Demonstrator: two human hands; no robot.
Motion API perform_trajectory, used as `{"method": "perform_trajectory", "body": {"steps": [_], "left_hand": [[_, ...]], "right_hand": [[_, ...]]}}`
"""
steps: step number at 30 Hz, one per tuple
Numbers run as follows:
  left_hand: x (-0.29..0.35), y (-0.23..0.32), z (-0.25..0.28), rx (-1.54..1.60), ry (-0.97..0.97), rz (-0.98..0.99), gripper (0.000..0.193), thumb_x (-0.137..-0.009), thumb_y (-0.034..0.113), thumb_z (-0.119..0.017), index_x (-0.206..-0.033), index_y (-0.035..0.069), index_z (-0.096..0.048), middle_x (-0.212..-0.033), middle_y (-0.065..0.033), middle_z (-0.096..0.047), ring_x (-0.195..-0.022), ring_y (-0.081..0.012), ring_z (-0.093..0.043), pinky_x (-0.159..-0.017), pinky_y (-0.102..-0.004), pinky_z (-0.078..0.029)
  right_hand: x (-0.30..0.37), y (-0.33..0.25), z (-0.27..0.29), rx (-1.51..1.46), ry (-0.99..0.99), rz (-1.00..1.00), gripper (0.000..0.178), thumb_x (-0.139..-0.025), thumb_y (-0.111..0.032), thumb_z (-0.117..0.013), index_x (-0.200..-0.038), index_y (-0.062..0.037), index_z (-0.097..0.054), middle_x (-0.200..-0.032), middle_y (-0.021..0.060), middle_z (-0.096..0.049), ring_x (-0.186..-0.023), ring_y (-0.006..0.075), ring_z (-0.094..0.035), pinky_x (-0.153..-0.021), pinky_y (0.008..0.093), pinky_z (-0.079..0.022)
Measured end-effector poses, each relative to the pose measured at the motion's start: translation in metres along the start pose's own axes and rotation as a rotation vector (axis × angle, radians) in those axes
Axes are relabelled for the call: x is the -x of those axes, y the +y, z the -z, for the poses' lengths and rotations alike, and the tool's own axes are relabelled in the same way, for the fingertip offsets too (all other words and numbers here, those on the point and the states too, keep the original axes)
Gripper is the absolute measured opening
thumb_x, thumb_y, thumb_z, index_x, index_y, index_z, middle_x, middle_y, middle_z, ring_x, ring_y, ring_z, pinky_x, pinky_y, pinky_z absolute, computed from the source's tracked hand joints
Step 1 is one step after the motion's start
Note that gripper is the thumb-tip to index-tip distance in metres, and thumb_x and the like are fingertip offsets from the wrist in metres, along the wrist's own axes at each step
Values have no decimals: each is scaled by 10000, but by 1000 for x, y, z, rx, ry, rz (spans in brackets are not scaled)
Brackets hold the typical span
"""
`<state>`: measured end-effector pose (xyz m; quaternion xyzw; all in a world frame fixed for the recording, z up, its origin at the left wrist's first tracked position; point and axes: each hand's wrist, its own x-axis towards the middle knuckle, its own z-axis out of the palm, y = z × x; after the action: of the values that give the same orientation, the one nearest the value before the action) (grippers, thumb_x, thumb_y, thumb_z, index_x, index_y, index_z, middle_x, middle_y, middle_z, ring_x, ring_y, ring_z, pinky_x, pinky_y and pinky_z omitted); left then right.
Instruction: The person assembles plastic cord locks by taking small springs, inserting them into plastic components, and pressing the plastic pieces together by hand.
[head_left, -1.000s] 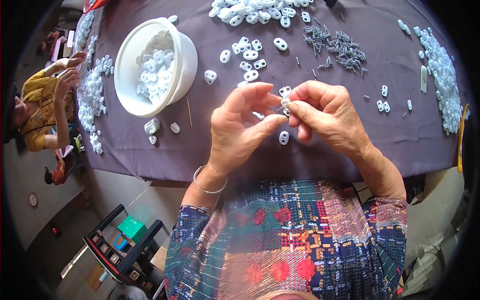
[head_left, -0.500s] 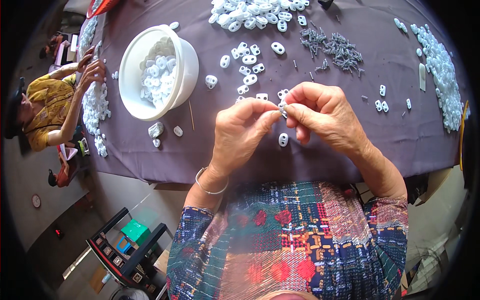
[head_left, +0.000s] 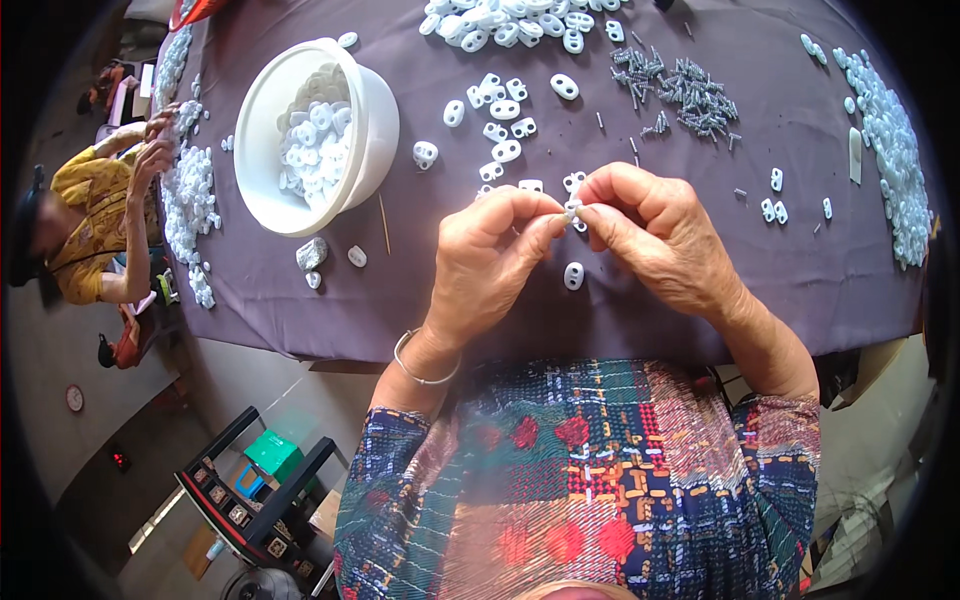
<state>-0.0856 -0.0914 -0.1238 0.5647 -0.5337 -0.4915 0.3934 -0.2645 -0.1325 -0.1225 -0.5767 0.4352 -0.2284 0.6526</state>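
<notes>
My left hand [head_left: 492,258] and my right hand [head_left: 668,232] meet over the table, both closed in a pinch. Between their fingertips is a small white plastic cord lock [head_left: 572,208]; the fingers cover part of it. On the cloth just in front of me lies a single two-hole cord lock [head_left: 573,276]. Beyond my fingers, several more loose cord locks [head_left: 507,151] are scattered. A pile of small metal springs [head_left: 700,100] lies past my right hand, with a lone spring [head_left: 635,151] nearer to it.
A white bowl [head_left: 378,140] of white plastic parts stands at left, beside a thin stick [head_left: 384,224] and a grey stone [head_left: 311,254]. Heaps of white pieces lie at the far edge [head_left: 490,25] and right [head_left: 893,160]. A person in yellow [head_left: 105,215] handles pieces at the left edge.
The view has shifted slightly. My hands stay pinched together around the cord lock, with the fingertips a little changed. The other person's hands have moved over the left heap.
</notes>
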Motion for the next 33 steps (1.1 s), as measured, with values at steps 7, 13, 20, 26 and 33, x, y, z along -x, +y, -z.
{"method": "perform_trajectory", "body": {"steps": [7,13,20,26,33], "left_hand": [[1,1,0,-71,-46,-37,58,-821,31,-647,-843,-19,-629,-711,-9,-608,-601,-42,-528,-537,-170,-423],[-2,2,1,-57,-99,-4,62,-816,29,-653,-844,-24,-636,-707,-8,-607,-590,-42,-528,-523,-168,-418],[-6,8,6,80,-59,46,51,-813,22,-649,-842,-19,-640,-705,5,-602,-596,-35,-525,-519,-172,-418],[4,7,6,221,-69,175,59,-831,41,-632,-860,-10,-642,-722,5,-612,-627,-38,-539,-546,-174,-429],[11,2,5,194,-56,174,74,-831,54,-637,-873,-6,-643,-737,4,-625,-632,-34,-550,-562,-170,-444]], "right_hand": [[0,1,2,72,-3,114,94,-882,-78,-546,-865,11,-568,-656,-12,-542,-594,43,-492,-530,200,-407],[-2,2,6,99,-20,147,80,-865,-58,-549,-837,16,-564,-624,6,-540,-564,50,-493,-507,209,-400],[-9,-1,7,64,-67,175,72,-872,-60,-546,-874,6,-576,-655,-11,-547,-582,43,-488,-519,203,-402],[0,-7,1,-168,-87,-18,108,-891,-112,-573,-933,-13,-571,-751,-25,-554,-675,24,-493,-577,170,-403],[6,-3,-5,-110,-61,-4,101,-893,-112,-567,-913,-13,-573,-728,-34,-546,-659,19,-494,-567,163,-393]]}}
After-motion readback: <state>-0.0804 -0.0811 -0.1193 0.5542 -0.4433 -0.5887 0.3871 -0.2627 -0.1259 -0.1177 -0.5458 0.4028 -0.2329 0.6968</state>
